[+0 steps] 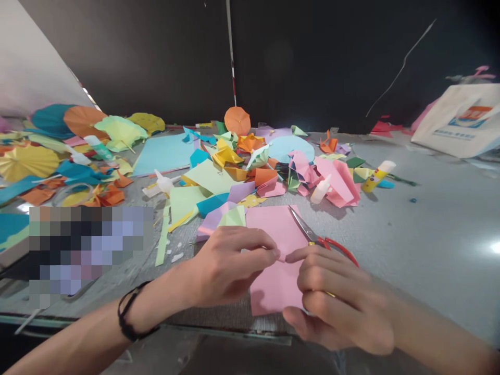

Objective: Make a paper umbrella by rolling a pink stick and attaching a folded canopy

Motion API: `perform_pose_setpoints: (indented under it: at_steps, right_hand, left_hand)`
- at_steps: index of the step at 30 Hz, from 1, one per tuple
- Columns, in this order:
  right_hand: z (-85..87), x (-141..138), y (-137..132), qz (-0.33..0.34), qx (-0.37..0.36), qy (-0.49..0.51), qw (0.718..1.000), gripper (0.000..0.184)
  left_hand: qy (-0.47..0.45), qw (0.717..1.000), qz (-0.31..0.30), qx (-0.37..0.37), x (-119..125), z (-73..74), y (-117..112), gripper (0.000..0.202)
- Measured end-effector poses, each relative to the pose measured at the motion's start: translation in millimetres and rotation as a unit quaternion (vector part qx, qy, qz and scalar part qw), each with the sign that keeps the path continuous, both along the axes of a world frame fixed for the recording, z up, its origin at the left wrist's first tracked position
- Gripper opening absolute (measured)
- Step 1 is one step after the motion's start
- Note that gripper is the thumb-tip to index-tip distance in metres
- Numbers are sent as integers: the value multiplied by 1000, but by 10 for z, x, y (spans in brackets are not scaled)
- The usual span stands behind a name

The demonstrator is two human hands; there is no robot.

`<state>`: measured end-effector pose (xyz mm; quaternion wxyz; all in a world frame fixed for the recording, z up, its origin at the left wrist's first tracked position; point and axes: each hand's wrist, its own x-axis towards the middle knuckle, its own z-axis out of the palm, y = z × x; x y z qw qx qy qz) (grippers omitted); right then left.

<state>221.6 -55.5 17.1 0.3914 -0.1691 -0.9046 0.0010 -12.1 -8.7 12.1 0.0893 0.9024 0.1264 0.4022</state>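
Note:
Above a pink paper sheet [277, 224] lying at the table's near edge, my left hand [234, 260] is closed in a pinch. Between its thumb and forefinger shows the end of a thin pink strip of paper [282, 259], mostly hidden by the fingers. My right hand [339, 297] is just to the right, its forefinger reaching toward that strip, the other fingers bent and the thumb held apart; nothing is seen in it. Red-handled scissors [307, 226] lie partly on the sheet, blades pointing away, the handles partly behind my right hand.
Colored paper scraps [219, 177] pile up behind the sheet, with a white glue bottle [321, 190] and a yellow glue stick [378, 176] on the right. Pleated paper discs [29, 162] lie at left beside a blurred-out rectangle [89, 250]. A white bag [457, 120] stands far right.

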Motion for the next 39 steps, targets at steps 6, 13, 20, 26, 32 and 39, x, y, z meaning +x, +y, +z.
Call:
perform_pose_setpoints:
  at_steps: [6,13,20,26,32,39]
  right_hand:
    - [-5,2,56,26,52,-2,998,22]
    - [117,94,-21,6,38,-12,999,27]
    - [116,147,-45,14,43,-16,999,23]
    - [111,109,-27,19,21,-20,999,26]
    - [25,38,-23,3,35,24,999,21]
    - [35,97,-22,18,48,10,999,24]
  left_hand:
    - [20,1000,2,20,29,-5,-11,15]
    - [-16,999,-45,-7,3,22,3,24]
    - [-15,999,-44,10,-31,11,10,25]
    - [-9,999,-16,31,-17,13,-34,21]
    - [-11,996,-5,93,10,56,-23,17]
    - [34,990,23,131,24,117,-96,15]
